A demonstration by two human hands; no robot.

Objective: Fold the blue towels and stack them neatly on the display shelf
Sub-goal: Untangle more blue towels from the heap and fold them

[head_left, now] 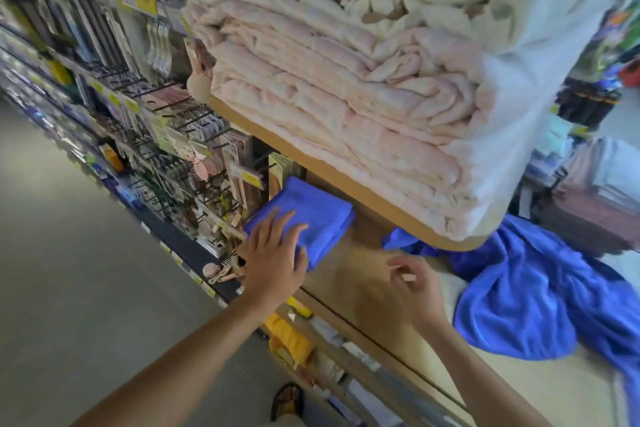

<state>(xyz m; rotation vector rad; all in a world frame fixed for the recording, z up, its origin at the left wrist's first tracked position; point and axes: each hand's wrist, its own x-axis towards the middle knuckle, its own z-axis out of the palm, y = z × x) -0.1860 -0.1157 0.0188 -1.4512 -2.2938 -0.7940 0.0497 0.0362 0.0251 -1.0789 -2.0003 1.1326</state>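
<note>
A folded blue towel [311, 215] lies at the left end of the wooden display shelf [349, 284]. My left hand [275, 260] rests flat on its near edge, fingers spread and straight. My right hand [417, 284] hovers over the bare shelf to the right, fingers loosely curled and blurred, holding nothing that I can make out. A heap of unfolded blue towels [526, 295] is bunched at the right end of the shelf, partly tucked under the upper board.
An upper wooden shelf [311, 163] overhangs, loaded with pink quilts [329, 97] and cream bedding in plastic wrap. Peg hooks with small packaged goods [156, 135] fill the left. The grey aisle floor [69, 270] lies below left. Yellow items [291, 336] sit under the shelf.
</note>
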